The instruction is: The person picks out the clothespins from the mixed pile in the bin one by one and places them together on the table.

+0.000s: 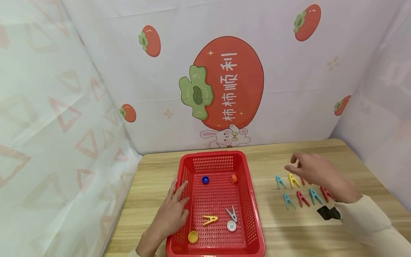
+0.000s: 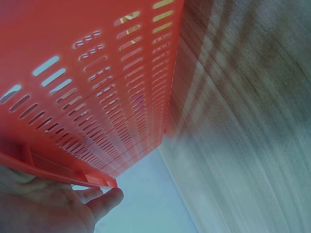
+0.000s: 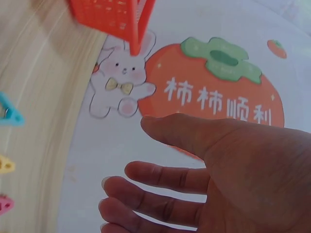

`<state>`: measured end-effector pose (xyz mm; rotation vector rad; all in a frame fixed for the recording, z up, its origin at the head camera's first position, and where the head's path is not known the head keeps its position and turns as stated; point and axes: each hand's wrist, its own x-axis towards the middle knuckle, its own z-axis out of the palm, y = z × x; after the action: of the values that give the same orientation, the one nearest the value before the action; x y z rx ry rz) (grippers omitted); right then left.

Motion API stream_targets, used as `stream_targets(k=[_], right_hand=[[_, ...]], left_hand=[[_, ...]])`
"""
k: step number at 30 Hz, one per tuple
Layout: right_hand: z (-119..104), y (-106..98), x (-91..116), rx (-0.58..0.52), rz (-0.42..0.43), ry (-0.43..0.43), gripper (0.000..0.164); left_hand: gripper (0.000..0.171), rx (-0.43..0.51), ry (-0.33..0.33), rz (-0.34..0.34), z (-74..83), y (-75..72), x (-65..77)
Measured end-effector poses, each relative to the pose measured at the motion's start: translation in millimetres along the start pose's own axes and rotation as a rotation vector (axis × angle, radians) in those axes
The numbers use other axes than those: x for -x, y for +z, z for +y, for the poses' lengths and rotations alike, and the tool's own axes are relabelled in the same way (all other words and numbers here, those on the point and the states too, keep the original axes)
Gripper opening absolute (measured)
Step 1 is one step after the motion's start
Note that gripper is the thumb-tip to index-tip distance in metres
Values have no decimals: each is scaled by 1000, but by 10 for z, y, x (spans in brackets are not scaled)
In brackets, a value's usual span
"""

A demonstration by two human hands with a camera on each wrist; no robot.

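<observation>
My left hand (image 1: pixel 170 214) rests on the left rim of a red plastic basket (image 1: pixel 212 153), its fingers spread over the edge. In the left wrist view, its fingertips (image 2: pixel 112 198) reach past the rim. My right hand (image 1: pixel 313 171) hovers above clothespins on the table, holding nothing; in the right wrist view its fingers (image 3: pixel 165 177) are loosely bent, apart from the thumb. Below it, in two rows, lie blue clothespins (image 1: pixel 289 201), a yellow clothespin (image 1: pixel 293 181) and red clothespins (image 1: pixel 303 198); the hand partly covers one red one.
Inside the basket are a yellow clothespin (image 1: pixel 210 219), a grey clothespin (image 1: pixel 232 214), and blue (image 1: pixel 205 180), orange (image 1: pixel 234 178), white (image 1: pixel 231 226) and yellow bottle caps (image 1: pixel 193 237). A black object (image 1: pixel 329 213) shows by the right cuff. A printed cloth backdrop (image 1: pixel 160 82) stands behind the wooden table.
</observation>
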<state>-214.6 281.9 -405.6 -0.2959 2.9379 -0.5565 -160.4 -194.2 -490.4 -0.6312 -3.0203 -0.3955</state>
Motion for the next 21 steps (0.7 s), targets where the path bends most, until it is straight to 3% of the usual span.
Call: stream_targets(k=[11,21], right_hand=[[-464,59,-225,72,50,-90,40],[-894,97,-356,98,41,-123,37]], left_hand=[[32,11,-2,2,9,-11,-1],[32,6,2,7,14,-17,5]])
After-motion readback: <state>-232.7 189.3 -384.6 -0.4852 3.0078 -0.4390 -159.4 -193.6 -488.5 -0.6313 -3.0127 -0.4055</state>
